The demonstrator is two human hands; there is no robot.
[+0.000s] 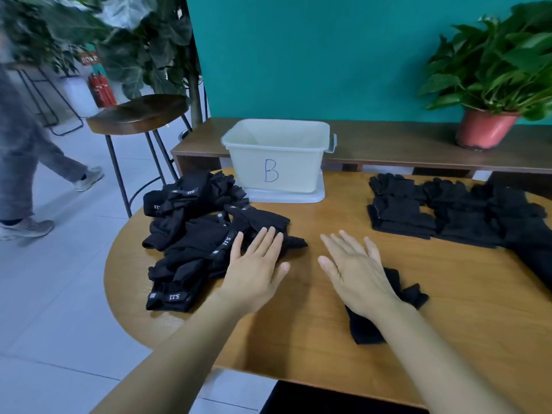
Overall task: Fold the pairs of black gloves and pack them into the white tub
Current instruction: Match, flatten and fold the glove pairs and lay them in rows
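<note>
best to slide one matched pair off the heap of black gloves (pixel 194 234), cuffs aligned, before folding. left hand (pixel 257 273) lies flat, fingers (pixel 270 239) straight, tips on the heap's edge; right hand (pixel 355 270), fingers spread, hovers over the worktop (pixel 298 330) above a loose glove (pixel 413 294); the white tub (pixel 274 165) stands behind

Left hand (pixel 257 273): palm down, fingers straight, slightly spread, tips toward 1 o'clock. Right hand (pixel 358 273): palm down, fingers straight, fanned toward 11 o'clock. Hands apart. Bare left forearm (pixel 179 348) enters from 7 o'clock, right forearm (pixel 433 354) from 5 o'clock.
</note>
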